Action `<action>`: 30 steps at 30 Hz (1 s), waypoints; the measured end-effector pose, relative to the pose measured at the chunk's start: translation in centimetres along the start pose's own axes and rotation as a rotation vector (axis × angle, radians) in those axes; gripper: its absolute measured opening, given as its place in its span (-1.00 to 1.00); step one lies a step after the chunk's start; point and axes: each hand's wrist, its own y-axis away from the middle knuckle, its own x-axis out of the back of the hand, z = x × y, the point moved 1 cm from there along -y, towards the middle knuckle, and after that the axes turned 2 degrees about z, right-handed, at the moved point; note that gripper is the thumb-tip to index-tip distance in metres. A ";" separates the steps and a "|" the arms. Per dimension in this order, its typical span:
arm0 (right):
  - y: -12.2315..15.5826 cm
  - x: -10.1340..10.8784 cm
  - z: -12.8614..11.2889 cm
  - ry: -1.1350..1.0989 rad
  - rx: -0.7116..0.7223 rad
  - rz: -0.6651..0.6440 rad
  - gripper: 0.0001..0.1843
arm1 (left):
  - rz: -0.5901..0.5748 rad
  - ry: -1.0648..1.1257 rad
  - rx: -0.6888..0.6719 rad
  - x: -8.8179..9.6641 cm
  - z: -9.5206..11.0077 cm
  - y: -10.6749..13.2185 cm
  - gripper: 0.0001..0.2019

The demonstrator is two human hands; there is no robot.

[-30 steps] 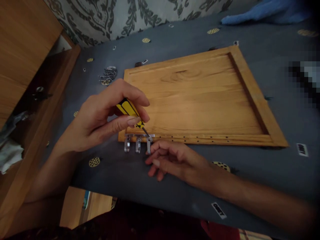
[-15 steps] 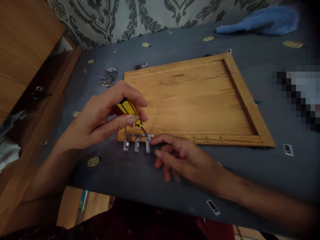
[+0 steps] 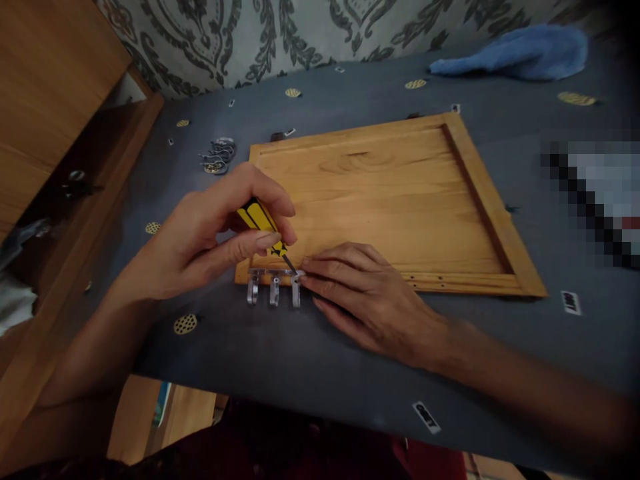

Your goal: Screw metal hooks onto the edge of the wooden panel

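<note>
My left hand (image 3: 210, 233) is closed round a small screwdriver with a yellow and black handle (image 3: 259, 222); its tip points down at the rightmost of three metal hooks (image 3: 274, 287) fixed along the near edge of a wooden panel (image 3: 380, 193). My right hand (image 3: 360, 287) lies over that near edge just right of the hooks, fingers stretched out and close together, fingertips touching the rightmost hook's plate. The panel lies flat on a grey patterned cloth (image 3: 310, 360).
A heap of spare metal hooks (image 3: 217, 155) lies on the cloth left of the panel's far corner. A blue towel (image 3: 515, 50) sits at the far right. A wooden cabinet (image 3: 45, 100) stands at the left. A row of small holes (image 3: 425, 277) runs along the panel's near edge.
My right hand has moved up from the cloth onto the panel's near edge, its fingers now straightened against the rightmost hook. My left hand and the screwdriver have barely moved.
</note>
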 end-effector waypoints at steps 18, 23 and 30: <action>-0.1 0.0 0.0 0.110 0.082 0.017 -0.76 | -0.017 -0.164 -0.249 0.6 -0.6 -0.4 -0.55; 0.0 -0.2 0.0 0.115 0.080 0.025 -0.77 | 0.051 -0.232 -0.259 0.3 -0.4 -0.3 -0.56; 0.1 -0.4 -0.1 0.137 0.059 0.035 -0.76 | 0.154 -0.259 -0.210 0.0 -0.2 0.0 -0.61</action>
